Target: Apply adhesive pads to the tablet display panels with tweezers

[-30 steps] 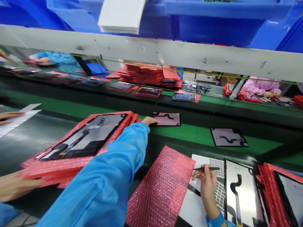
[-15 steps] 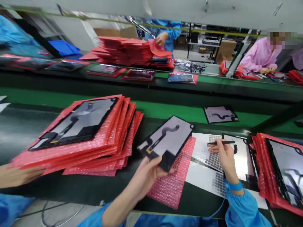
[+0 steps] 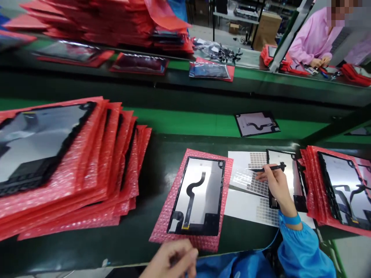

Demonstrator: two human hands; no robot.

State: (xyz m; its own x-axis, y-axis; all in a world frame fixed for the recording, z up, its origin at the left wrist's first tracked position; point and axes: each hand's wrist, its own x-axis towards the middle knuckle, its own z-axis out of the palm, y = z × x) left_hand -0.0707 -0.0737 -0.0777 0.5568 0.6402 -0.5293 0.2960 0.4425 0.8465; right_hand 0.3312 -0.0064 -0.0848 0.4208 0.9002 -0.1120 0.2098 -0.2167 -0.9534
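In the head view my left hand (image 3: 176, 258) is just below a display panel (image 3: 199, 197), with its fingers loosely curled and nothing in them. This panel lies flat on a red bubble-wrap bag (image 3: 162, 227), its grey back up, with a curved black flex cable (image 3: 191, 191) on it. My right hand (image 3: 278, 187) is closed on black tweezers (image 3: 257, 170), held level over a second panel (image 3: 291, 177). A small dark piece shows at the tweezers' right end; whether they grip it I cannot tell. A blue band circles my right wrist.
Sheets with small grey squares (image 3: 262, 187) lie left of the right hand. Red bag stacks topped with panels stand at left (image 3: 95, 170) and right (image 3: 314, 193). Another panel (image 3: 256, 124) rests on the green strip. Beyond the belt works a person in pink (image 3: 311, 38).
My left hand has let go of the panel, now flat on the red bag, and drawn back toward me. The view has shifted; the co-worker's arm at the left stack is out of sight.
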